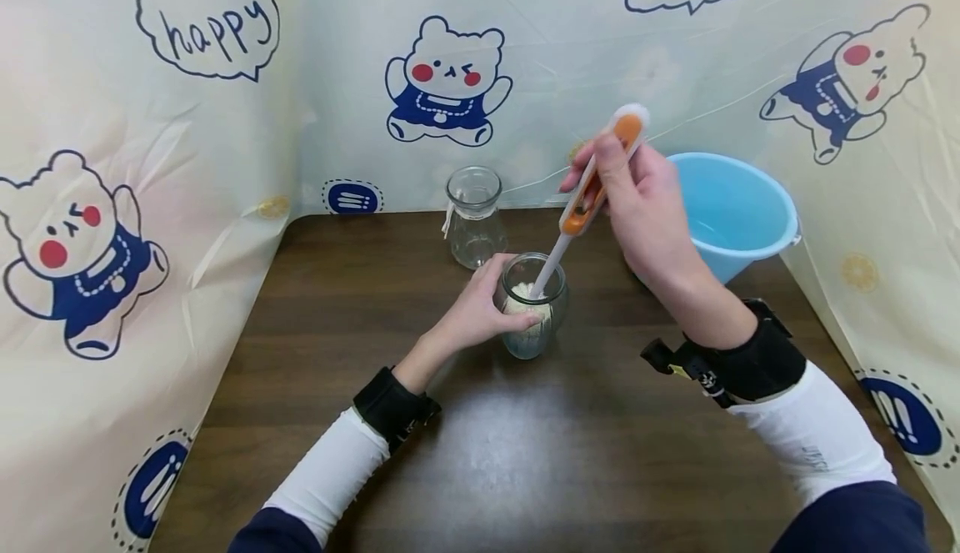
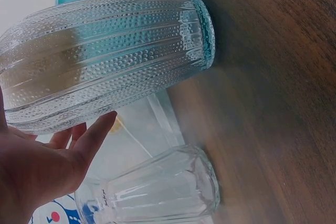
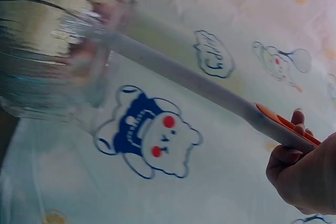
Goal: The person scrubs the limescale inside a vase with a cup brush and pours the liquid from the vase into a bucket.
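Note:
A clear ribbed glass jar point(image 1: 528, 343) stands on the brown table near its middle. My left hand point(image 1: 480, 309) holds it from the left, thumb across the front and fingers behind. In the left wrist view, dimpled bands run down the jar's wall, and a pale mass fills its mouth end. My right hand point(image 1: 647, 207) grips the orange-and-white handle of a long bottle brush point(image 1: 557, 257). Its shaft slants down through the jar's mouth, and the cream-coloured head sits inside the upper part. The right wrist view shows the grey-white shaft point(image 3: 184, 77) entering the blurred jar.
Behind the left hand stands a second clear glass jar point(image 1: 477, 240) with a string round its neck. A light blue bucket point(image 1: 757, 244) is at the back right, partly behind the right hand. Printed cloth point(image 1: 337, 119) hangs along the table's back and sides.

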A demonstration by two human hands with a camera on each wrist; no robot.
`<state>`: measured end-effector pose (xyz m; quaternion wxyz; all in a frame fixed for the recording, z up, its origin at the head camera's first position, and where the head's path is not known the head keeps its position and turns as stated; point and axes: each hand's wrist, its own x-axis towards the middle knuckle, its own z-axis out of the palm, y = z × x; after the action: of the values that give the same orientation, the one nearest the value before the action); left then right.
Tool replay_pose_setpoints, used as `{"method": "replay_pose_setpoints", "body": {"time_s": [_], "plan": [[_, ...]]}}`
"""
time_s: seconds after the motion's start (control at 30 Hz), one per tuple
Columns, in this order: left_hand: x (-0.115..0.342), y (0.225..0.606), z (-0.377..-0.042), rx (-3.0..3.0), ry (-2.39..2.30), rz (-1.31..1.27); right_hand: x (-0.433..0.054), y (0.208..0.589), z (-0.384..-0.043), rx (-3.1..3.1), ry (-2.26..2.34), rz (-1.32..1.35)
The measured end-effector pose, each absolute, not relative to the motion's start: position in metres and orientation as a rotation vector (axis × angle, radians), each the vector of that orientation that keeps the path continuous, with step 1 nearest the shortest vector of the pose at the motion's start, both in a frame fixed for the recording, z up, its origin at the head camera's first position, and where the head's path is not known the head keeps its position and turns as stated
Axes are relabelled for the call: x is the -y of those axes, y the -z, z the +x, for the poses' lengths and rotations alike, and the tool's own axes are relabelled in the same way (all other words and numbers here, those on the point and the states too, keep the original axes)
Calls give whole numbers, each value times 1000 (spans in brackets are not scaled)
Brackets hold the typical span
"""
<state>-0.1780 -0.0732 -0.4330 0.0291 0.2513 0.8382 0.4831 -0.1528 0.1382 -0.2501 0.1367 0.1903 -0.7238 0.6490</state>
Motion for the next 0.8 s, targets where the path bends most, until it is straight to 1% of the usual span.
{"method": "replay_pose_setpoints", "body": {"time_s": [0.13,0.33,0.43,0.63,0.8], "plan": [[72,433,-178,-2584,-1495,769,-142,244,-150,2026,-1886,546],[74,433,-177,-2577,-1506,774,-138,268,-148,2130,-1821,524],[75,434,-176,-2572,-1512,764,-138,270,-145,2024,-1816,572],[76,434,-177,-2569,-1527,750,-139,257,-137,1807,-1707,662],[75,434,-177,-2564,-1526,750,-131,270,-129,1848,-1686,711]]}}
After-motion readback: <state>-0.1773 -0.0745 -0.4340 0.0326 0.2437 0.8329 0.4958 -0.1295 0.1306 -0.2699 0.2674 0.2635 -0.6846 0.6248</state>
